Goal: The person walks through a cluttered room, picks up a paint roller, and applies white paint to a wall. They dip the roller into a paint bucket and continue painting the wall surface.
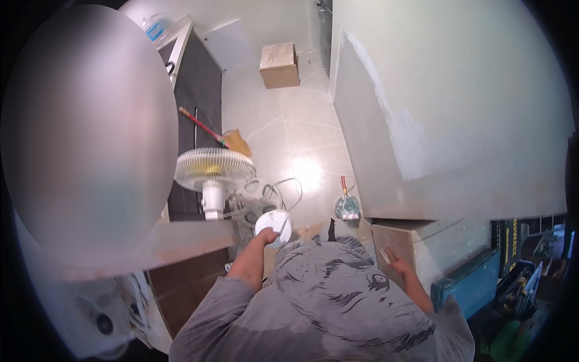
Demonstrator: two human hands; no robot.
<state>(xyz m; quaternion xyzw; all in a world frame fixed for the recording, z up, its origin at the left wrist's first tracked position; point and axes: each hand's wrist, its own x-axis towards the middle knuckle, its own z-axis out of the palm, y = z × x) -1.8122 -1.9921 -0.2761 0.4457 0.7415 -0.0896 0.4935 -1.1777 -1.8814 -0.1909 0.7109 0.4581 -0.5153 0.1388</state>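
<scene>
My left hand (268,236) is closed at the rim of a round white tub (265,222), in front of my body. A thin grey strip lies across the tub, too small to identify. To the right, my right hand (398,265) is closed around a small, pale brown, flat piece (386,254), whose kind I cannot make out. This hand is beside a brown wooden panel (392,238). Between and beyond my hands, a small bucket (346,208) stands on the floor with a red-handled tool (344,184) in it.
A white fan (214,172) stands at the left, with loose cords (280,190) beside it. A red-handled broom (208,131) leans nearby. A cardboard box (279,65) sits far off. At right are a patched wall (416,145) and a teal case (467,283). A blurred oval covers the left.
</scene>
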